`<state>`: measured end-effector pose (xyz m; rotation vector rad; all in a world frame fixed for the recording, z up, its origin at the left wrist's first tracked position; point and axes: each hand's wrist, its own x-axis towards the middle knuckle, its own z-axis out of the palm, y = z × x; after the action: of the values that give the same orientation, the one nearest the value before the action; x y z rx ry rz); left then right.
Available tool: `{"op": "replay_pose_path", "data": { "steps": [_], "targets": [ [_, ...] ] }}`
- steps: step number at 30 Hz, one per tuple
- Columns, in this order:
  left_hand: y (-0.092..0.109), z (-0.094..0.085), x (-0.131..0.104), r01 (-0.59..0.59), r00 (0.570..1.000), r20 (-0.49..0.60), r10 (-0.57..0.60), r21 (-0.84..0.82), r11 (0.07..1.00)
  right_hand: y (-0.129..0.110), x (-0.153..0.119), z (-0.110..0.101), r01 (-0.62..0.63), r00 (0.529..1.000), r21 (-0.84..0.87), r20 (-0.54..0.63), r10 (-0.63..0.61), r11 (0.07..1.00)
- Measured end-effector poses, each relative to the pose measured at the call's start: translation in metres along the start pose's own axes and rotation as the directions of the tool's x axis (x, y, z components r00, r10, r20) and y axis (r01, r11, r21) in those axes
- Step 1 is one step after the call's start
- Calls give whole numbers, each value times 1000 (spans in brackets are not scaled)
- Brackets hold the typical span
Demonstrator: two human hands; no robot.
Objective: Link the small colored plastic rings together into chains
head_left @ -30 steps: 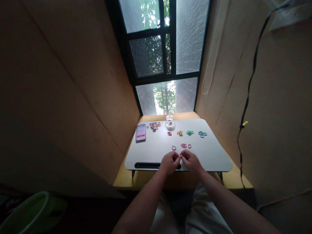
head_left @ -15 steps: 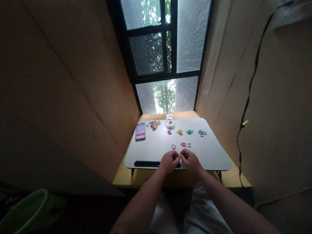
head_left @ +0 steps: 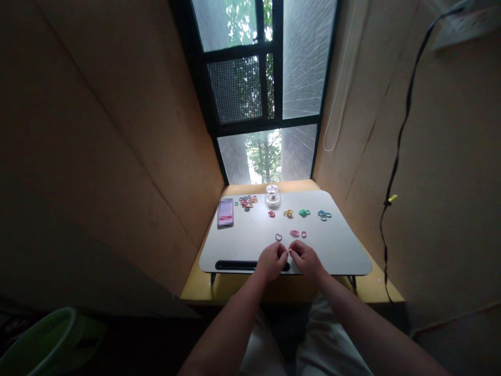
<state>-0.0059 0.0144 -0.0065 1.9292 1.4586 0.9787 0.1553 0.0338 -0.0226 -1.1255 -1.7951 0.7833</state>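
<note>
The left hand (head_left: pixel 273 260) and right hand (head_left: pixel 306 257) pinch a small yellow band (head_left: pixel 289 251) in their fingers above the worktop (head_left: pixel 340 250), near side; a slack grip could spring it among the pink bands (head_left: pixel 294 233).

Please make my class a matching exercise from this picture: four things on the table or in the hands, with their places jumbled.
Things
1. Small yellowish piece
2. Clear container
3. Purple band
4. Blue bands

Places
A. Right end of the row of coloured groups
B. Just left of the pink bands
C. Between the fingertips of the left hand and right hand
D. Near the white table's far edge

Pairs: 1-C, 2-D, 3-B, 4-A
</note>
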Motion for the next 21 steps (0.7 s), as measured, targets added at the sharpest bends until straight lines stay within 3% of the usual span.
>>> {"op": "replay_pose_path", "data": {
  "steps": [9,21],
  "targets": [
    [-2,2,4,16,999,30,-17,35,999,2,3,-2,-37,999,98,-21,39,994],
    [0,0,0,10,1000,-4,-10,-31,999,-1,-1,-2,13,1000,43,0,-13,999]
  ]
}}
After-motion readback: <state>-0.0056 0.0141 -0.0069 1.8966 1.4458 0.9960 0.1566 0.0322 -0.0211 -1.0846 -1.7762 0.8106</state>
